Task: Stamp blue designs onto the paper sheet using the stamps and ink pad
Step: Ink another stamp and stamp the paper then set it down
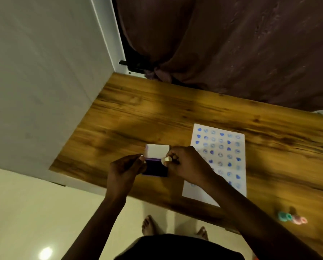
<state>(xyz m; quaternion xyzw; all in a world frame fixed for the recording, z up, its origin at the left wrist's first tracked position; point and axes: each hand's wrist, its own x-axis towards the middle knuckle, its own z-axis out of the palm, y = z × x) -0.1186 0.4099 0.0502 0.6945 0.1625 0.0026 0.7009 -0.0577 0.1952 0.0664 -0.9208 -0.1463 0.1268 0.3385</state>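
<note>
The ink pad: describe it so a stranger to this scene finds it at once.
Start at the wooden table and find the stamped paper sheet. Just left of it, between both hands, sits the ink pad. It alone is a small box with a dark blue-purple face and a raised white lid.

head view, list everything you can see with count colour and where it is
ink pad: one, dark blue, white lid raised, left of the sheet
paper sheet: one, white, rows of blue prints, table centre-right
stamp: one, pale, over the pad
spare stamps: about four, teal and pink, table's near right edge
table: one, brown wood
curtain: one, maroon, behind table
left hand: steadying the pad
right hand: fingers pinching the stamp
feet: two, bare, on the floor
</note>
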